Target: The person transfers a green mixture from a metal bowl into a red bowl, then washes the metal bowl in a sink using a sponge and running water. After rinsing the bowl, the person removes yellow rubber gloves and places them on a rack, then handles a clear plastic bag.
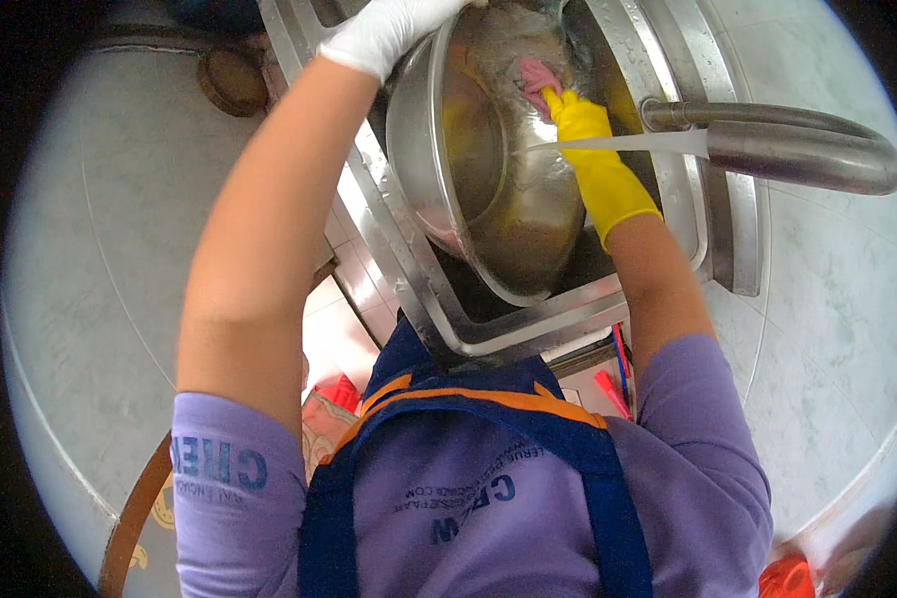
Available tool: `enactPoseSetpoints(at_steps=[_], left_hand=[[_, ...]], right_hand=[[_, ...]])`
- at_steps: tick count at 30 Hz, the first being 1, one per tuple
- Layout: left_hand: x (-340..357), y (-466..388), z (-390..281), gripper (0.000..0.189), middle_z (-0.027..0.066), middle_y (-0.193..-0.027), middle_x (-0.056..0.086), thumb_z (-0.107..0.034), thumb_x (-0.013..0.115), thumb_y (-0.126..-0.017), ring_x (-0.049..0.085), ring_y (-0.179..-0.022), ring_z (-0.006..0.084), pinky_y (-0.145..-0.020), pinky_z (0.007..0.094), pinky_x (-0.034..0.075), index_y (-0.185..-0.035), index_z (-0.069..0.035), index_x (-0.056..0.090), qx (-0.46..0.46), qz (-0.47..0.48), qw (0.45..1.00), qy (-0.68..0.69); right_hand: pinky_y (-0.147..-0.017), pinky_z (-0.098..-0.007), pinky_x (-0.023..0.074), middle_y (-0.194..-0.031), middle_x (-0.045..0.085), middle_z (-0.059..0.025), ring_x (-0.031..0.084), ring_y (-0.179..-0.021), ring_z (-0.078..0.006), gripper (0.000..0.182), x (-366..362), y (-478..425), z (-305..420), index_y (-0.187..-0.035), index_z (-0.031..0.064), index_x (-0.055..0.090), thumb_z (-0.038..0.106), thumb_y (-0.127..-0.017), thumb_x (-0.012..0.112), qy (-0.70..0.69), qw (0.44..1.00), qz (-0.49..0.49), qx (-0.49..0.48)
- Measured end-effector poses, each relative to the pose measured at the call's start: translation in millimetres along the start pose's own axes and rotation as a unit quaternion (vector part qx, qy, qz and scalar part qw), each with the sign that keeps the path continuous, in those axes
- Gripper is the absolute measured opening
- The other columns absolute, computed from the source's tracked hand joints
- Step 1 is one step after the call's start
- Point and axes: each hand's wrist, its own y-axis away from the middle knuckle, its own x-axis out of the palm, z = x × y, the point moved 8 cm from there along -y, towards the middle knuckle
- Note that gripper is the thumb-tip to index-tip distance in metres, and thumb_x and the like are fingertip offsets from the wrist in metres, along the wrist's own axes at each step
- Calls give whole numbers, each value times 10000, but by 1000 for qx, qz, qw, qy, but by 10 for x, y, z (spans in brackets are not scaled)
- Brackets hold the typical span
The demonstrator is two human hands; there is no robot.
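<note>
A large stainless-steel basin (527, 247) stands tilted on its side in the metal sink (523, 325), with its open mouth facing right. My left hand (411, 30), in a white glove, grips the basin's upper rim; its fingertips are partly cut off by the picture's top edge. Inside the mouth, my right hand (579, 116) wears a yellow rubber glove and presses a bunched pink cloth (538, 84) against the wet metal. Water (635, 142) streams from the faucet (785, 149) across the right wrist into the basin.
The faucet arches in from the right, close above my right forearm. A round brown object (233, 81) sits at the upper left, by pale tiled wall (105, 224). Below the sink are red items (338, 392), and another red object (786, 577) lies at the lower right.
</note>
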Motion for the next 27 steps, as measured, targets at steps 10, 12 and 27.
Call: enactPoseSetpoints(at_steps=[10,12,27], left_hand=[[77,1641,-91,824,189,-1443,254,111,404,-648,224,-1366,275,-1129,369,163,-1431,3,173,98,-9,990,105],[14,1470,-56,825,171,-1450,249,128,360,-640,216,-1367,270,-1130,367,162,-1433,-3,174,95,2,991,89],[55,1244,15,761,191,-1386,329,92,394,-692,304,-1322,269,-1105,339,221,-1420,10,187,94,39,984,147]], right_hand=[[-732,-352,480,-885,650,-156,621,-813,-270,197,-291,1356,1373,-912,42,633,143,-744,652,-459,775,370,-228],[-804,-309,455,-980,643,-138,591,-875,-195,361,-793,1157,1671,-1110,19,597,132,-773,660,-621,685,321,-206],[-803,-428,494,-1117,607,-151,605,-976,-338,356,321,818,712,-1133,107,573,134,-779,549,-109,986,128,-5]])
